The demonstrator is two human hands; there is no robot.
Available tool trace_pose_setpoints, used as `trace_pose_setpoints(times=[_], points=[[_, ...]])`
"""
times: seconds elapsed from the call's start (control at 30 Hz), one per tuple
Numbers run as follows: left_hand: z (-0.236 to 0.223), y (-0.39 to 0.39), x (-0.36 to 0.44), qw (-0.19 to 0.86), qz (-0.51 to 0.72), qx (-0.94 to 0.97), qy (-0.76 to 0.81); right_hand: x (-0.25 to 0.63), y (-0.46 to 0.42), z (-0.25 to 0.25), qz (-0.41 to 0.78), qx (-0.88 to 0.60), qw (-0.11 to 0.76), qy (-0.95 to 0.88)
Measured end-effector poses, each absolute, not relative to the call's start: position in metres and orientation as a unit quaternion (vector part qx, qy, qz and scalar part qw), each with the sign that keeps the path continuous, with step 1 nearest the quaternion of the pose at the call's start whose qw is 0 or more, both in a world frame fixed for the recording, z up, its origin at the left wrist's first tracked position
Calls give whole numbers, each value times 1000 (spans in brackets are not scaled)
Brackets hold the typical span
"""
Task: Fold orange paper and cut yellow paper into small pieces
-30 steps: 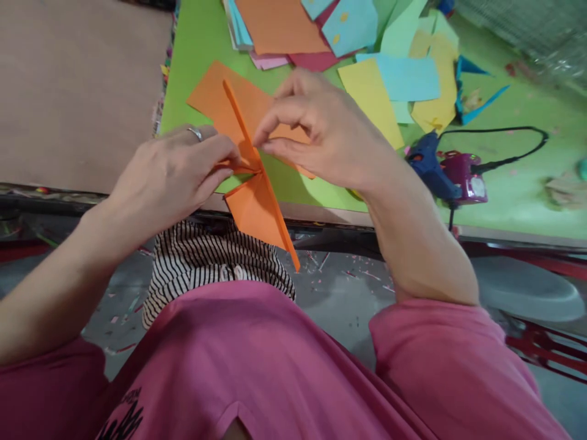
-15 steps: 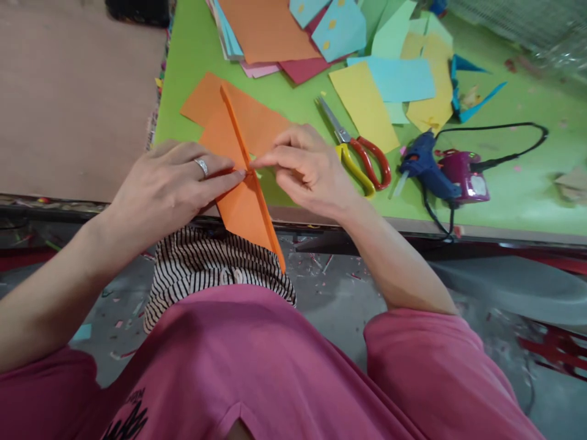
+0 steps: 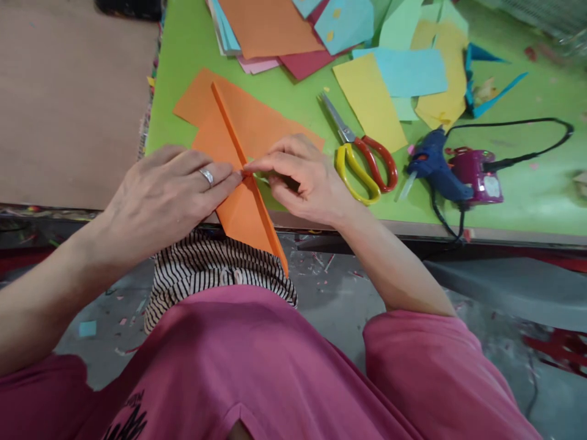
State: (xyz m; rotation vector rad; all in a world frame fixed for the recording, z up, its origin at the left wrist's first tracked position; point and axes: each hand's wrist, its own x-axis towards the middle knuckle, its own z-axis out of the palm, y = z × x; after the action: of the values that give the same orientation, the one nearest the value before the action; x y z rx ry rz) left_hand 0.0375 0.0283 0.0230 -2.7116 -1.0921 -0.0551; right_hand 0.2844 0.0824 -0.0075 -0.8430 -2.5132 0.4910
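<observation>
Evidently, I'm seeing left hand [image 3: 167,189] bracing ridged orange paper sheet [image 3: 242,214] across edge of green tabletop [image 3: 183,49], fingers together, pinch unclear; right hand [image 3: 307,180], thumb apart, is touching ridge [image 3: 228,122], likely so it isn't slipping.

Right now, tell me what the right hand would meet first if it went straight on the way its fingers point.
Most likely the orange paper's raised fold, close ahead of the right hand; the left hand lies just beyond. Depth there is hard to judge.
</observation>
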Motion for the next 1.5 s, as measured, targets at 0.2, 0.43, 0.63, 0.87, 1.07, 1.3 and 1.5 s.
trace_pose_setpoints(times=[0.2, 0.43, 0.63, 0.87, 1.07, 1.3, 1.5], points=[[18, 33, 35, 53, -21, -916, -396, 281, 85, -11, 144, -285, 221, -921], [3, 29, 10, -17, -166, -891, -423, 282, 90, -15, 137, -280, 223, -924], [3, 21, 7, 30, -109, -891, -440, 281, 90, -14, 140, -270, 241, -922], [3, 23, 11, 81, -83, -899, -422, 272, 92, -10, 114, -277, 166, -940], [12, 24, 15, 79, -55, -909, -406, 271, 89, -3, 110, -276, 138, -945], [16, 28, 15, 25, -71, -903, -423, 268, 89, 4, 68, -264, 99, -957], [6, 22, 15, 101, -110, -896, -419, 263, 88, 14, 48, -263, 46, -962]])
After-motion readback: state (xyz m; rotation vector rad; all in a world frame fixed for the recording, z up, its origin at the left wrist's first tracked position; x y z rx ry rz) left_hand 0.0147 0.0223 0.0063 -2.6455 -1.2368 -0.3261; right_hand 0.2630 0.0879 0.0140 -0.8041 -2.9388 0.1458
